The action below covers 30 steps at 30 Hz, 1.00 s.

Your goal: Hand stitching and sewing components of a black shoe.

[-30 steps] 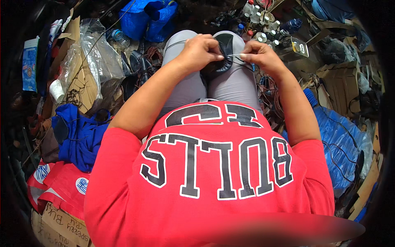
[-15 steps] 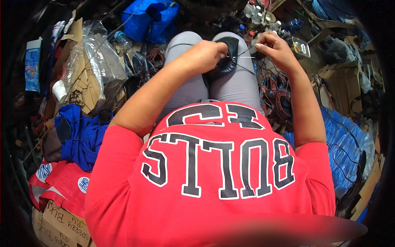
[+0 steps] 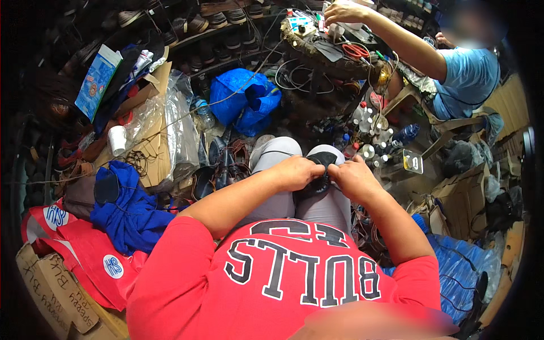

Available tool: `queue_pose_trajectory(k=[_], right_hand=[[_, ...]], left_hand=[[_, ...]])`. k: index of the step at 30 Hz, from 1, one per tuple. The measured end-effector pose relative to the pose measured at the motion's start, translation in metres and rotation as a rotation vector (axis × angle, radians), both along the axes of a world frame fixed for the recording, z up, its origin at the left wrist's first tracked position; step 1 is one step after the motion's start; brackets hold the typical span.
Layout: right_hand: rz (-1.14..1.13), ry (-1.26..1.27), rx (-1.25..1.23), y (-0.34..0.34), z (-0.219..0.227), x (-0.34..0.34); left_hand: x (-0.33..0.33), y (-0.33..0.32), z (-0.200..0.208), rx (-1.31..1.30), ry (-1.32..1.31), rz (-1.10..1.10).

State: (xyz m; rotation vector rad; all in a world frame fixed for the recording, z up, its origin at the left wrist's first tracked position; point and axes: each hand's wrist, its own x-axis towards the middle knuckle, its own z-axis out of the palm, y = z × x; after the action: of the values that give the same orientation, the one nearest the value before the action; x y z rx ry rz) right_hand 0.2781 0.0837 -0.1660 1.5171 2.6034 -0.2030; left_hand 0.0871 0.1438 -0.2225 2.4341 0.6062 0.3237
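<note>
A black shoe (image 3: 318, 185) with a rounded, stitched-looking edge rests on my thighs, between the knees of my grey trousers. My left hand (image 3: 300, 172) is closed in a pinch at its left side, thumb and forefinger against the dark upper. Close by, my right hand (image 3: 352, 175) is also closed, fingertips at the shoe's right side and almost touching the left. Whatever the right fingertips pinch is too small to make out. A dark cord lies across my left knee.
A blue plastic bag (image 3: 241, 102) lies beyond my knees. Several bottles (image 3: 368, 127) stand ahead right, near a cluttered round worktable (image 3: 334, 51) where a person in blue sits. Cardboard (image 3: 160, 136) and blue cloth (image 3: 127, 209) lie left; blue plastic wrap (image 3: 459, 272) lies right.
My right hand has come in from the right, where it held a dark thread stretched from the shoe, and now meets my left. The view has tilted up, showing the worktable and the other person.
</note>
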Motion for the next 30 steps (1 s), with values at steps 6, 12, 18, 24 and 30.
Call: queue_pose_trajectory(k=[6,12,18,24,30], right_hand=[[-0.035,0.107,0.076,-0.017,-0.029,0.055],[-0.873,1.104,-0.169,-0.025,-0.004,0.097],[-0.280,1.959,-0.478,0.008,0.019,0.002],[-0.220,1.046,-0.471,-0.041,0.008,0.006],[-0.766,0.453,-0.038,-0.082,-0.042,0.186]], left_hand=[[-0.064,0.003,0.001,0.226,0.037,0.031],[-0.128,0.006,0.060,-0.395,-0.397,0.550],[-0.029,-0.026,0.100,-0.819,-0.920,-0.069],[-0.050,-0.051,0.049,-0.643,-0.408,-0.046],[-0.231,0.026,0.080,0.456,-0.005,0.535]])
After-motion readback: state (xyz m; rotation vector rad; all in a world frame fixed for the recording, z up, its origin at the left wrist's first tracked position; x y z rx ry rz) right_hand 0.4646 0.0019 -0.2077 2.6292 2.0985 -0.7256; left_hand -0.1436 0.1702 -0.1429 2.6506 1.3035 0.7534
